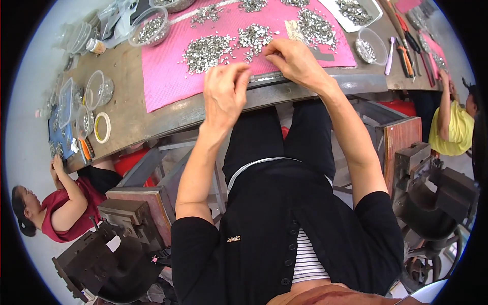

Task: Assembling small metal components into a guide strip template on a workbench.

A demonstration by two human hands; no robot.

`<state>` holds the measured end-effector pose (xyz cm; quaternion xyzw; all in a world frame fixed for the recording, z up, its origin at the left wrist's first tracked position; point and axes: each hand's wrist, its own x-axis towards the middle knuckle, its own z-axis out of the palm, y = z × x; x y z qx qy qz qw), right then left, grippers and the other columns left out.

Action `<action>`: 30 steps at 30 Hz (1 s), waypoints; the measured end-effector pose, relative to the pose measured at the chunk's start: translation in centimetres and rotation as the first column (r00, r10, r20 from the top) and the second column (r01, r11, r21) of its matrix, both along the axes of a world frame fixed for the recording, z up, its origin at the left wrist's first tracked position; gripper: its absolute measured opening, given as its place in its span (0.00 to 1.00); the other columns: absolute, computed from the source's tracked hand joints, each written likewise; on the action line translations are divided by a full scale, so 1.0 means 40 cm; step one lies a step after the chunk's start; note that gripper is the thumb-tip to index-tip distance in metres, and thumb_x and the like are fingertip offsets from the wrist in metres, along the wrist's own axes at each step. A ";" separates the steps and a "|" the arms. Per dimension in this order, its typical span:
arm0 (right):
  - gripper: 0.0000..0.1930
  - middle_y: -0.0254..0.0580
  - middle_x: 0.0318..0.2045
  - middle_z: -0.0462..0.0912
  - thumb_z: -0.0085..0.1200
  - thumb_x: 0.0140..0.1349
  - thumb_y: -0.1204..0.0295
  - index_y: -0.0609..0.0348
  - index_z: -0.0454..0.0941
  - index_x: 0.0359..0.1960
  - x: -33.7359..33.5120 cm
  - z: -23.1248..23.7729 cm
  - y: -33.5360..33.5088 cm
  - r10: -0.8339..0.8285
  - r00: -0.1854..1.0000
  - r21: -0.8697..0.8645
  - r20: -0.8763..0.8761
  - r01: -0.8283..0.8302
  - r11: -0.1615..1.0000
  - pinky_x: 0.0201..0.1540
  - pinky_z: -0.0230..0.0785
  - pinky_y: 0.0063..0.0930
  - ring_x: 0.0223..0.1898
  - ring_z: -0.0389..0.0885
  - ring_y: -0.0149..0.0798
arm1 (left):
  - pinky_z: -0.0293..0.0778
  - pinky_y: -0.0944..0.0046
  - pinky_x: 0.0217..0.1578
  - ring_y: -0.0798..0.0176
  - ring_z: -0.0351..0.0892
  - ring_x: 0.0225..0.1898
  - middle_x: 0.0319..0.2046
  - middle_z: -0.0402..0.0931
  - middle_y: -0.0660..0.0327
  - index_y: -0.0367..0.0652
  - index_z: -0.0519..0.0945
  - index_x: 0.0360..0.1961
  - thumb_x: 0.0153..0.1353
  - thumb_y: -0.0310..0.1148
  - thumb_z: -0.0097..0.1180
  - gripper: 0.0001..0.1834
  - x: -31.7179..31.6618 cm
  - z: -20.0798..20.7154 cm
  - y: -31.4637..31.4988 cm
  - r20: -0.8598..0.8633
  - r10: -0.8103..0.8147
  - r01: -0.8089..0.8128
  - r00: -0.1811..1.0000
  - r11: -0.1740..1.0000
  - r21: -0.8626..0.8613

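Note:
My left hand [223,94] is above the near edge of the pink mat [170,81], its fingers curled in toward the thumb. My right hand [297,62] bends down beside it, thumb and fingertips pinched together. Whatever either pinch holds is hidden or too small to make out. Between the hands, a short row of small shiny metal pieces [265,79] lies along the table's front edge. Just beyond my fingers are heaps of small silvery metal parts: a wide heap [207,52] at left, a smaller heap [254,36] in the middle and another heap [316,28] at right.
Round clear tubs of metal parts stand at the left [150,26] and right [370,47]; a white tray [356,11] sits behind. Pliers [405,61] and a lilac-handled tool [390,56] lie rightward, a tape roll [102,127] leftward. Co-workers sit at left [66,208] and right [452,124].

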<state>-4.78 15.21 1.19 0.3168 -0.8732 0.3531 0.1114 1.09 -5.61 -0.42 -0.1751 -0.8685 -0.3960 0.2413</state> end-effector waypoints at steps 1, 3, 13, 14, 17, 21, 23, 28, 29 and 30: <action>0.05 0.51 0.31 0.82 0.57 0.62 0.76 0.65 0.80 0.37 0.018 0.019 -0.002 -0.012 0.997 -0.053 0.081 0.016 0.998 0.39 0.75 0.42 0.35 0.83 0.53 | 0.69 0.56 0.44 0.55 0.77 0.37 0.31 0.82 0.60 0.44 0.85 0.37 0.57 0.30 0.67 0.07 -0.018 0.008 -0.012 -0.018 0.004 -0.006 1.000 0.998 -0.063; 0.05 0.52 0.32 0.83 0.57 0.62 0.77 0.66 0.79 0.37 0.049 0.028 -0.002 -0.020 0.987 -0.102 0.162 0.037 0.994 0.39 0.75 0.42 0.35 0.84 0.54 | 0.65 0.54 0.48 0.56 0.76 0.38 0.31 0.81 0.61 0.46 0.86 0.35 0.56 0.34 0.68 0.07 -0.056 0.023 -0.035 0.029 -0.007 0.012 1.000 0.982 -0.186; 0.06 0.43 0.33 0.79 0.61 0.58 0.80 0.62 0.77 0.35 0.122 -0.018 -0.017 -0.060 0.997 -0.115 -0.053 0.054 0.992 0.44 0.70 0.38 0.37 0.79 0.48 | 0.61 0.49 0.53 0.55 0.74 0.41 0.30 0.78 0.63 0.45 0.84 0.30 0.56 0.34 0.67 0.05 -0.111 0.005 -0.024 -0.047 -0.050 0.031 0.998 0.939 -0.342; 0.06 0.43 0.33 0.79 0.61 0.58 0.80 0.62 0.77 0.35 0.124 -0.020 -0.018 -0.061 0.997 -0.115 -0.054 0.054 0.992 0.44 0.70 0.38 0.37 0.79 0.48 | 0.61 0.49 0.53 0.55 0.74 0.41 0.30 0.78 0.63 0.45 0.84 0.30 0.56 0.34 0.67 0.05 -0.111 0.004 -0.026 -0.048 -0.051 0.031 0.998 0.939 -0.342; 0.06 0.43 0.35 0.82 0.61 0.58 0.81 0.62 0.79 0.36 0.126 -0.023 -0.018 -0.073 0.979 -0.052 -0.192 0.064 0.997 0.43 0.71 0.37 0.37 0.80 0.47 | 0.61 0.49 0.53 0.56 0.75 0.40 0.30 0.78 0.64 0.45 0.83 0.29 0.56 0.32 0.66 0.05 -0.111 0.009 -0.028 -0.059 -0.058 0.035 0.997 0.943 -0.332; 0.06 0.41 0.32 0.79 0.62 0.55 0.80 0.61 0.78 0.34 0.126 -0.021 -0.018 -0.045 0.959 -0.045 -0.279 0.034 0.998 0.42 0.69 0.38 0.36 0.79 0.45 | 0.61 0.49 0.53 0.56 0.75 0.40 0.30 0.78 0.64 0.45 0.82 0.30 0.57 0.32 0.66 0.05 -0.113 -0.003 -0.028 -0.095 -0.055 0.020 0.994 0.942 -0.336; 0.07 0.41 0.31 0.79 0.63 0.55 0.80 0.61 0.78 0.33 0.124 -0.020 -0.013 -0.037 0.963 -0.040 -0.267 0.028 0.999 0.42 0.69 0.37 0.36 0.79 0.45 | 0.61 0.49 0.52 0.57 0.75 0.40 0.31 0.78 0.64 0.45 0.83 0.30 0.57 0.33 0.67 0.05 -0.118 -0.007 -0.029 -0.109 -0.052 0.012 0.993 0.941 -0.339; 0.07 0.40 0.32 0.78 0.63 0.55 0.78 0.60 0.78 0.34 0.125 -0.017 -0.018 -0.052 0.946 0.048 -0.319 0.070 0.996 0.42 0.68 0.35 0.36 0.79 0.43 | 0.60 0.48 0.53 0.57 0.76 0.40 0.30 0.79 0.64 0.47 0.85 0.31 0.56 0.35 0.67 0.05 -0.118 0.001 -0.038 -0.070 -0.105 0.076 0.992 0.939 -0.336; 0.07 0.40 0.32 0.78 0.63 0.55 0.78 0.60 0.78 0.34 0.123 -0.015 -0.015 -0.051 0.946 0.049 -0.319 0.071 0.996 0.42 0.68 0.35 0.36 0.79 0.43 | 0.60 0.48 0.53 0.57 0.76 0.40 0.30 0.79 0.64 0.47 0.85 0.31 0.56 0.35 0.67 0.05 -0.116 0.003 -0.039 -0.069 -0.105 0.076 0.992 0.939 -0.335; 0.07 0.40 0.32 0.78 0.62 0.56 0.77 0.60 0.78 0.35 0.118 -0.012 -0.011 -0.013 0.946 0.067 -0.323 0.037 0.997 0.42 0.68 0.35 0.36 0.79 0.43 | 0.60 0.48 0.54 0.57 0.76 0.40 0.30 0.79 0.64 0.47 0.85 0.31 0.56 0.35 0.67 0.05 -0.115 0.007 -0.041 -0.046 -0.105 0.084 0.993 0.939 -0.334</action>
